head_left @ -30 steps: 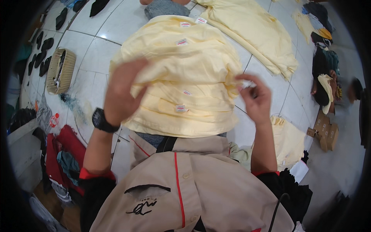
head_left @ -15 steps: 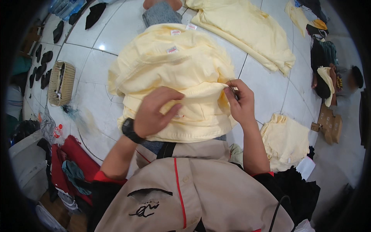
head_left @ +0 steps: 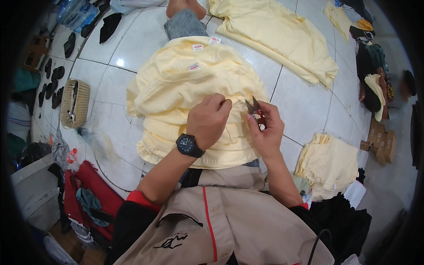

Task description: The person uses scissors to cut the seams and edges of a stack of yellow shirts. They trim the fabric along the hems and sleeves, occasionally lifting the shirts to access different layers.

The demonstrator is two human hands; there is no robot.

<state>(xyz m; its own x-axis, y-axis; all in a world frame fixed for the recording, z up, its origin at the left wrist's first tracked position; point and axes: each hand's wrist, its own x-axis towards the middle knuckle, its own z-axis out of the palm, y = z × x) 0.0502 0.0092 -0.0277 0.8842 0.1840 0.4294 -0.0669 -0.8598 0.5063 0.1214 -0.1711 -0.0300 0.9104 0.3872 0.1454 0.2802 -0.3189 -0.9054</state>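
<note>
Pale yellow garments [head_left: 176,84] lie bunched in a layered heap across my lap, with small white labels showing at the far side. My left hand [head_left: 208,121], with a black watch on its wrist, is closed on a fold of the top garment; its fingertips are hidden. In my right hand [head_left: 269,132] is a pair of small thread snips [head_left: 255,108], gripped near the handle. The snips' blades point up and left, parted, over the garment's right side.
More yellow cloth [head_left: 274,39] is spread on the tiled floor [head_left: 119,92] at the far right, and a folded yellow stack [head_left: 329,161] lies at my right. At left are a woven basket [head_left: 75,104], several dark sandals [head_left: 53,84] and dark red cloth [head_left: 95,190].
My left hand has moved right and closed on the cloth. My right hand has come off the garment's edge and turned, so the snips now show clearly.
</note>
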